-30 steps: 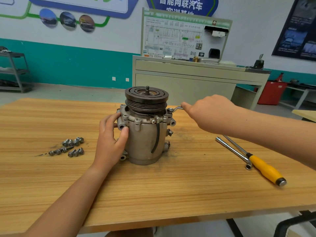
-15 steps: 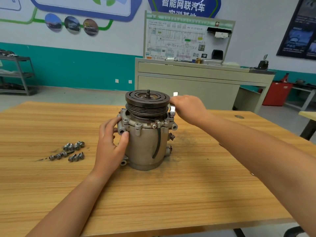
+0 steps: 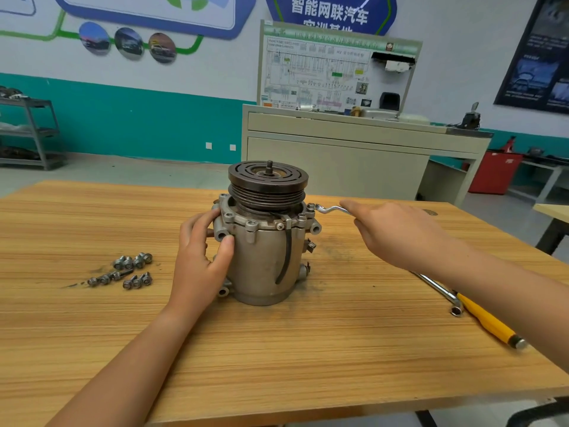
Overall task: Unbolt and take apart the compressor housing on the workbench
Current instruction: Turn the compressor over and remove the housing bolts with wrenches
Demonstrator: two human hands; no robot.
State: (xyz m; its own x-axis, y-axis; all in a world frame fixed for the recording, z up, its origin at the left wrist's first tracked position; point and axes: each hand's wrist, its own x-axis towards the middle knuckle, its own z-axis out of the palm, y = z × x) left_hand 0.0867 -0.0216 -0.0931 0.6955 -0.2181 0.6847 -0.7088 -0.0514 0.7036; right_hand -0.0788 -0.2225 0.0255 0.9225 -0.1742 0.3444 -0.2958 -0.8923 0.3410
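Right hand (image 3: pixel 397 235) swung out from pulley (image 3: pixel 268 180), now right of compressor housing (image 3: pixel 264 257), fingers curled on wrench (image 3: pixel 331 208) handle. Wrench axis runs left-right, ring end on right-rim bolt (image 3: pixel 311 207). Left hand (image 3: pixel 200 257) fingers wrapped round housing's left flank, upright mid-counter (image 3: pixel 277 349).

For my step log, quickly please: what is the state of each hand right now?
Left hand: closed around the side of the compressor housing, gripping it.
Right hand: closed on the handle of the wrench.
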